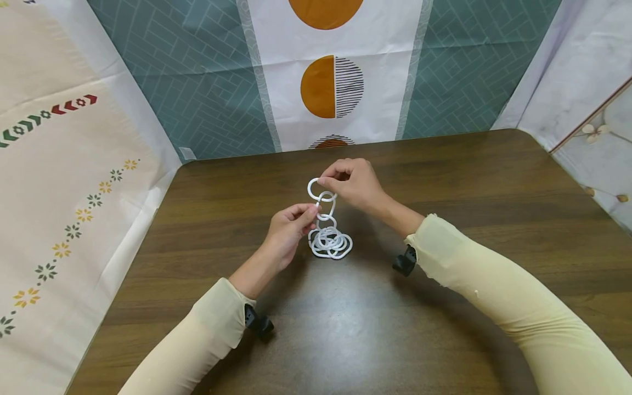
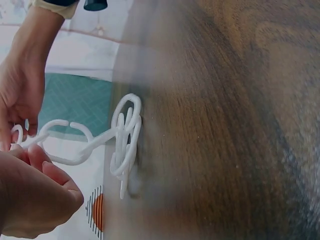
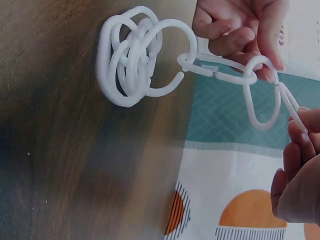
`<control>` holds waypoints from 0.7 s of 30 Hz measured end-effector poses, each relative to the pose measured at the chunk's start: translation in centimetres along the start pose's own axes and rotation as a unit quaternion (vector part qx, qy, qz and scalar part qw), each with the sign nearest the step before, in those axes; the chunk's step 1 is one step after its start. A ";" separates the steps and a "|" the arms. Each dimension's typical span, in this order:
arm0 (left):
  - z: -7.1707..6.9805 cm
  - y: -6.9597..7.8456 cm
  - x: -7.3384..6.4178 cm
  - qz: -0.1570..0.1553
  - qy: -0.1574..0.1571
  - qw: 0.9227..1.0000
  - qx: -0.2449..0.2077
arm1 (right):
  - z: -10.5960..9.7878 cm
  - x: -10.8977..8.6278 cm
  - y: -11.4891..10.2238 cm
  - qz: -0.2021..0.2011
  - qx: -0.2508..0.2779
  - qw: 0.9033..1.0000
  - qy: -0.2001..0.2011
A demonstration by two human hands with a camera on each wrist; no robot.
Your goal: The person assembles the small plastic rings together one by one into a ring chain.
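Observation:
A chain of white plastic C-shaped rings (image 1: 330, 241) lies partly heaped on the brown table, its upper links raised off the heap. My right hand (image 1: 356, 184) pinches the topmost ring (image 1: 312, 189) between thumb and fingers. Lower and to the left, my left hand (image 1: 292, 227) pinches a link further down the chain. In the right wrist view several linked rings (image 3: 262, 107) stretch between the heap (image 3: 127, 65) and the right hand (image 3: 300, 175). A gap shows in one ring (image 2: 65, 155) in the left wrist view, beside the left hand (image 2: 40, 190).
The brown wooden table (image 1: 222, 219) extends around the heap on all sides. Behind it hangs a teal and white cloth (image 1: 331, 49) with orange circles. Patterned cloths hang at the left (image 1: 59, 192) and right (image 1: 582, 109). A small dark camera (image 1: 406, 261) sits at each wrist.

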State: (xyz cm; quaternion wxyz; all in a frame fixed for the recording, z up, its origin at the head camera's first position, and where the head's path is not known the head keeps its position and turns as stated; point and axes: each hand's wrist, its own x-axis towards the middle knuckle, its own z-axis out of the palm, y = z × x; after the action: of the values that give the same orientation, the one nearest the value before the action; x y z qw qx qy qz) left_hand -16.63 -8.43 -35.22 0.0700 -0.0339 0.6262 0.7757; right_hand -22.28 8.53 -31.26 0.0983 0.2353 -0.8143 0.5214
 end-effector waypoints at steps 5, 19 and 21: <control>0.0 0.1 -0.1 -0.002 0.006 1.000 0.000 | 0.4 -0.1 0.0 -0.009 -0.010 1.000 0.003; -0.1 0.3 -0.2 -0.004 -0.003 1.000 0.001 | 1.2 -0.4 0.5 -0.096 -0.079 0.991 0.046; -0.2 0.4 -0.2 -0.004 0.009 1.000 0.002 | 1.0 -0.4 0.5 -0.088 -0.079 0.992 0.048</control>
State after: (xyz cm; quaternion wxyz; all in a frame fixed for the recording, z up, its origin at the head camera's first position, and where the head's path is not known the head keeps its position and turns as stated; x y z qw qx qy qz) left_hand -16.48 -8.73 -34.89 0.0675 -0.0434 0.6280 0.7740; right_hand -22.13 7.96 -32.28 0.2009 0.2723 -0.8233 0.4556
